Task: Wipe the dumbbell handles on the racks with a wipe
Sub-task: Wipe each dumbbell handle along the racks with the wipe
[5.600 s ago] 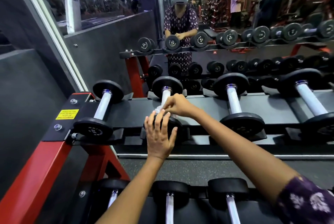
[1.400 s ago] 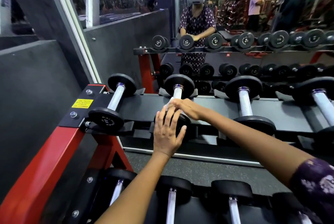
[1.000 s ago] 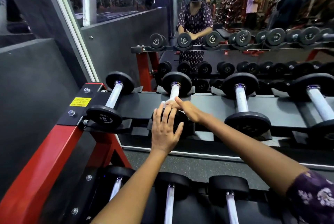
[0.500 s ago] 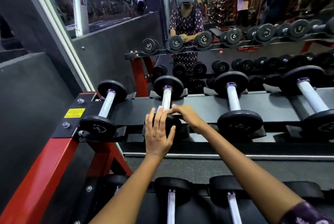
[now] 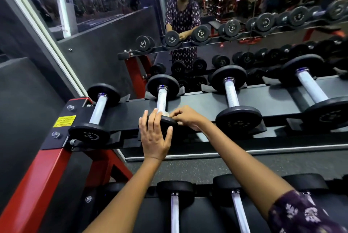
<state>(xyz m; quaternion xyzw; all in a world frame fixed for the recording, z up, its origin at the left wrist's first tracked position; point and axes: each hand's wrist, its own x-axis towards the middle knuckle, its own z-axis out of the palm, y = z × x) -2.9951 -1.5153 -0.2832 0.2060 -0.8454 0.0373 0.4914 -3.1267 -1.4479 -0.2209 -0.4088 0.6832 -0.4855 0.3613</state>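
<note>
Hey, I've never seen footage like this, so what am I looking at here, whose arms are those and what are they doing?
This is one picture from a camera worn on a person's head, looking down at their own arms. There is no machine. In front stands a dumbbell rack against a mirror, so the figure above is the wearer's reflection. The left hand lies with spread fingers on the near weight plate of the second dumbbell from the left, steadying it. The right hand pinches a small pale wipe against the near end of that dumbbell's handle. More dumbbells sit on either side and on a lower rack.
</note>
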